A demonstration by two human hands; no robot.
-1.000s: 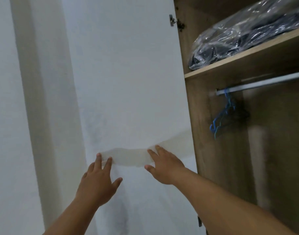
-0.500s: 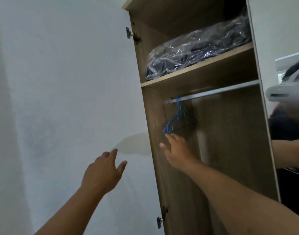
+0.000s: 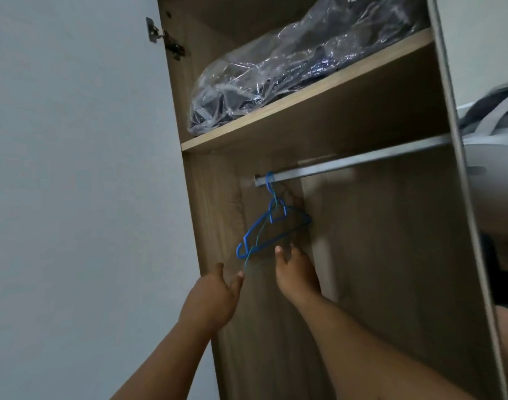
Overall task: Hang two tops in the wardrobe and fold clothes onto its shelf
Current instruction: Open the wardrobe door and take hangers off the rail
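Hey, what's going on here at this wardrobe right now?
A person is reaching both bare hands up into an open wooden wardrobe toward thin blue wire hangers hooked on the metal rail. The right hand is just under the hangers; the left hand is beside it, fingers open. Neither grips anything yet. On the shelf above lies a clear plastic bag of dark clothes. No tops are hung.

Wardrobe interior — colours
Hangers (image 3: 271, 226) blue; rail (image 3: 362, 163) silver-grey; shelf (image 3: 304, 90) light wood grain; door (image 3: 74, 168) plain white — bagged clothes (image 3: 290, 67) dark navy.
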